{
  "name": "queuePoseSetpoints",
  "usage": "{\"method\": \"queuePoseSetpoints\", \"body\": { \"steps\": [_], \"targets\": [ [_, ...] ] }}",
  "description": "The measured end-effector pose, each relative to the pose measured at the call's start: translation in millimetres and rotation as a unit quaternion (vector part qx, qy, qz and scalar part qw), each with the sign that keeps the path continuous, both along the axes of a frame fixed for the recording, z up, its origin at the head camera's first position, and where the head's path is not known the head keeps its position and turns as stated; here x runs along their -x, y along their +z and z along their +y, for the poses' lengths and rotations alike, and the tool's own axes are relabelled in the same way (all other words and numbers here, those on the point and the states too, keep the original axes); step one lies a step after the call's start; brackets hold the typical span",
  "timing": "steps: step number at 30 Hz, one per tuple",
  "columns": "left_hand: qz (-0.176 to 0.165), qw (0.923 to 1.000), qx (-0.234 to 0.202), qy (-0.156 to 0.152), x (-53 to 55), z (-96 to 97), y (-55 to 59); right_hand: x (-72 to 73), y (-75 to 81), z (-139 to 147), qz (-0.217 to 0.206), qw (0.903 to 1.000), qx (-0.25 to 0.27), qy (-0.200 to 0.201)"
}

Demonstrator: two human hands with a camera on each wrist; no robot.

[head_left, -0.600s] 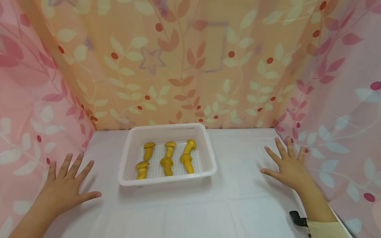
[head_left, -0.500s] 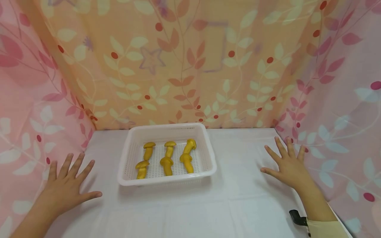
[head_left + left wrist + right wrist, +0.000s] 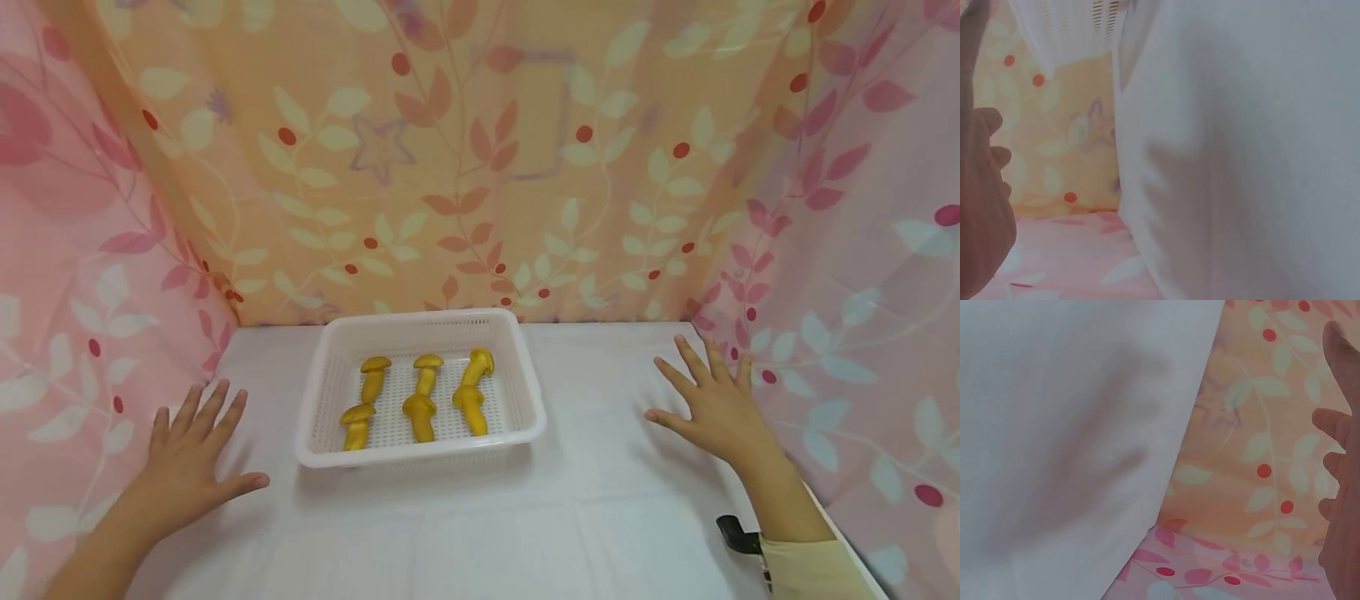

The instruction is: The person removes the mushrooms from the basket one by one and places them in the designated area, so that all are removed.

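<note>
Several yellow-brown mushrooms [image 3: 421,418] lie in two rows inside a white plastic basket [image 3: 534,408] with perforated walls. To the left of the basket, my left hand [image 3: 186,475] hovers over the table with fingers spread, holding nothing. My right hand [image 3: 720,412] is held out to the basket's right, farther from it, fingers also spread and nothing in them. In the left wrist view, part of the basket [image 3: 1072,31] shows at the top, beyond the left hand [image 3: 982,206]. The right wrist view has the right hand [image 3: 1341,481] at its edge, with its shadow on the cloth.
A white cloth covers the table [image 3: 480,533]. Flowered curtains enclose it: an orange one [image 3: 480,208] behind, a pink one [image 3: 67,275] on the left and another pink curtain [image 3: 862,333] on the right. A black fitting [image 3: 738,535] sits beside the right sleeve.
Both hands have shifted slightly inward, the left hand to the right and the right hand to the left. The basket and mushrooms remain in place.
</note>
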State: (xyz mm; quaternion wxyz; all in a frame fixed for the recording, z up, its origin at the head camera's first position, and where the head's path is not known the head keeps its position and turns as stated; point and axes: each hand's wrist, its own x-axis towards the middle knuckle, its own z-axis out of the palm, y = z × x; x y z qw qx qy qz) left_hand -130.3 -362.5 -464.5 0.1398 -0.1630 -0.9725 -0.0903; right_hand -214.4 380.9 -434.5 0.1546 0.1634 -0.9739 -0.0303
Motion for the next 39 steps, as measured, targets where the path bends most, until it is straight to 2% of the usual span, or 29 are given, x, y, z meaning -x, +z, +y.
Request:
{"method": "queuePoseSetpoints", "body": {
  "steps": [2,5,10,14,17,21,23,28,34,38,39],
  "targets": [
    [0.008,0.9989,-0.040,-0.022,1.2,0.1,-3.4,1.1,0.1,-3,0.002,1.0000,-0.001,0.003],
    [0.014,0.9933,-0.104,-0.048,3.3,2.3,-7.7,3.3,1.3,-6,0.002,1.0000,0.003,0.007],
    [-0.018,0.9768,-0.201,-0.073,4.2,12.6,-7.6,7.4,5.8,-12,0.001,0.9996,0.021,0.016],
    [-0.060,0.9572,-0.274,-0.071,3.8,19.0,-5.7,10.2,9.1,-17,0.000,0.9995,0.027,0.016],
    [-0.076,0.9431,-0.317,-0.068,3.5,22.5,-4.3,13.1,10.8,-23,0.001,0.9994,0.030,0.016],
    [-0.094,0.9233,-0.364,-0.080,4.7,30.5,-3.4,16.9,13.2,-34,0.003,0.9982,0.056,0.023],
    [-0.103,0.9100,-0.391,-0.093,6.3,36.1,-4.2,18.6,15.6,-39,0.005,0.9971,0.071,0.027],
    [-0.114,0.8823,-0.440,-0.123,11.1,47.1,-12.8,24.7,22.0,-53,-0.008,0.9959,0.086,0.024],
    [-0.150,0.8575,-0.479,-0.113,13.9,56.7,-26.0,30.2,30.9,-68,-0.025,0.9940,0.103,0.027],
    [-0.165,0.8390,-0.506,-0.112,13.3,64.0,-27.8,33.1,36.3,-77,-0.022,0.9918,0.119,0.041],
    [-0.167,0.8313,-0.517,-0.115,13.2,65.9,-27.5,33.9,37.8,-79,-0.020,0.9911,0.124,0.044]
  ]
}}
